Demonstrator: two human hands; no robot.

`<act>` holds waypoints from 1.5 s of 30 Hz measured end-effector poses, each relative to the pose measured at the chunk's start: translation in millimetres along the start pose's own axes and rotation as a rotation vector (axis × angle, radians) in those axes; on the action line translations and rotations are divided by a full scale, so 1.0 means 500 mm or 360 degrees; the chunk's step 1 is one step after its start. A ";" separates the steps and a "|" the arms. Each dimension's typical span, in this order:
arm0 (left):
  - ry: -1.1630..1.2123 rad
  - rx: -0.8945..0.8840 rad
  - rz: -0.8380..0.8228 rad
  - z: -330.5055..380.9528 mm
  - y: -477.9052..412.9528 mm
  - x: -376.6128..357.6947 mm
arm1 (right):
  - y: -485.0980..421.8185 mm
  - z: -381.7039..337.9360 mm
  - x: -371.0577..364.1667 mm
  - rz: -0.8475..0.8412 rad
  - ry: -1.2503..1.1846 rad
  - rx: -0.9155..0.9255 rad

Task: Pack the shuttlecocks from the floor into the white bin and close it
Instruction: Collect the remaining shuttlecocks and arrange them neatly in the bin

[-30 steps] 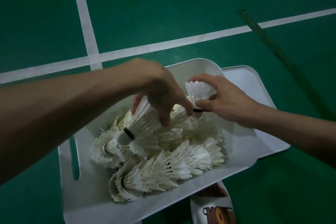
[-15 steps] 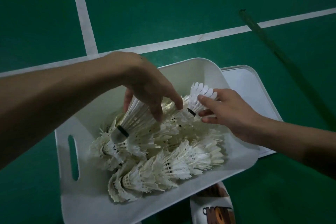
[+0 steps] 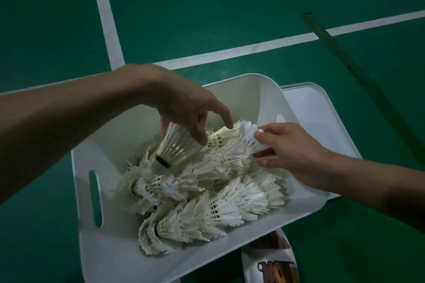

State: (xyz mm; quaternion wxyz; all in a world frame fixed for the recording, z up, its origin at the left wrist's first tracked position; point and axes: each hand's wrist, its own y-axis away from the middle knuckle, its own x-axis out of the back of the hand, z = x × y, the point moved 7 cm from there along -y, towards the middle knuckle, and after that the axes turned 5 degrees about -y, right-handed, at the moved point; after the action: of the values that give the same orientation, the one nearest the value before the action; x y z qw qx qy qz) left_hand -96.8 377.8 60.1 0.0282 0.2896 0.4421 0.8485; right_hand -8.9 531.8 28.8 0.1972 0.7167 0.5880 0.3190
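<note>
Shuttlecocks (image 3: 207,190) are seen in the single head view heaped in the bin (image 3: 110,248) at the lower centre of the frame, stacked in nested rows. One shuttlecock (image 3: 177,145) is pinched by its feather skirt in the left hand (image 3: 184,108), cork down, over the pile. Another (image 3: 248,133) is gripped by the feathers between thumb and fingers of the right hand (image 3: 289,151), near the bin's far wall. A lid (image 3: 322,117) is seen flat on the floor (image 3: 230,7) at right, touching the bin. The pieces are judged very light and brittle; feathers would be crushed easily, so the cork or lower skirt is best held, loosely.
</note>
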 end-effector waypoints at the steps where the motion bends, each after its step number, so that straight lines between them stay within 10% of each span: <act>1: -0.0035 -0.0018 0.0020 0.001 -0.004 0.002 | 0.001 -0.001 0.002 0.0017 -0.0123 -0.0008; 7: -0.0108 -0.0054 0.0061 -0.002 -0.015 0.006 | 0.001 0.005 -0.001 0.0017 -0.0462 -0.0113; 25: 0.0113 -0.0373 0.0853 0.053 0.011 0.077 | 0.016 -0.042 0.013 -0.0160 0.0843 0.0429; 35: 0.0289 -0.0515 0.1204 0.095 -0.006 0.084 | 0.034 -0.118 -0.017 -0.0313 0.0122 0.0825; 45: 0.0331 -0.0397 0.0746 0.037 -0.044 -0.026 | 0.007 -0.101 0.017 -0.0170 0.0340 0.0875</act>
State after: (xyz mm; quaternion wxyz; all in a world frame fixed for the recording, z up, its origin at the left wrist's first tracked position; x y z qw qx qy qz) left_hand -80.9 400.8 45.2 -0.1790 0.2895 0.2558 0.9048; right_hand -40.3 534.5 69.5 -0.0508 0.6736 0.7066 0.2106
